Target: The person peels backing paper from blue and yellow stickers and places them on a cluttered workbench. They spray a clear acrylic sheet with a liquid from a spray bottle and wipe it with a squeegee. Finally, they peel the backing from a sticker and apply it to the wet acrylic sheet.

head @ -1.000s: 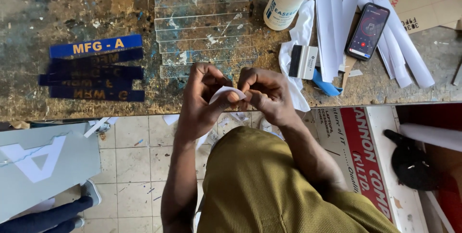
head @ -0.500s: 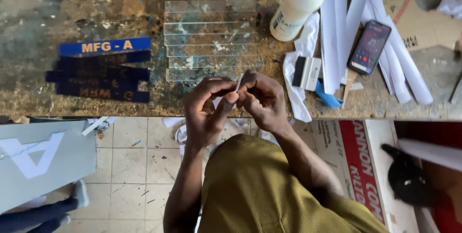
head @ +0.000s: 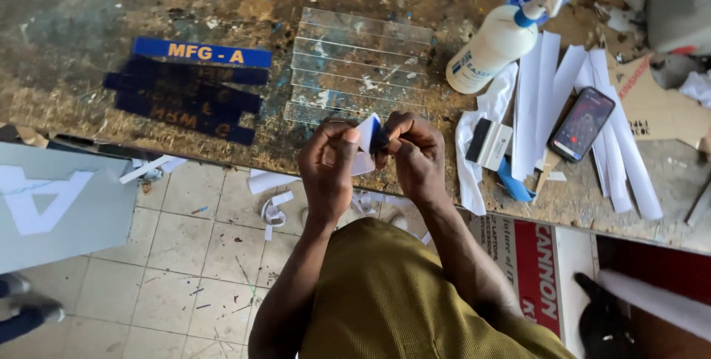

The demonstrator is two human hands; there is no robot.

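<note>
At far left, a grey panel with a large white letter (head: 52, 203) leans below the bench edge, clear of the work. On the scarred, glue-spotted workbench (head: 89, 18) lies a stack of dark blue strips (head: 185, 96), the top one lettered in yellow; beside it, a row of clear acrylic strips (head: 355, 66) laid edge to edge.

Centre, over the bench edge: left hand (head: 326, 170) pinches a white backing paper (head: 365, 144), fingers closed on it. Right hand (head: 416, 155) is clenched around a small dark piece (head: 379, 139) at the paper's upper edge. Both touching; work is held in the air, not on the bench.

Risks, judged:
- Backing may tear short if pulled at a sharp angle, leaving a remnant stuck.
- Small piece could slip and fall to the tiled floor (head: 200, 270) among the paper scraps (head: 274, 207); nothing is under it.
- Exposed adhesive, if any, may pick up bench grit.

Right: a white squeeze bottle (head: 492, 51) lies tilted, near long white paper strips (head: 544, 100) and a phone (head: 583, 123). A nudge from the right elbow could roll the bottle onto the phone.
</note>
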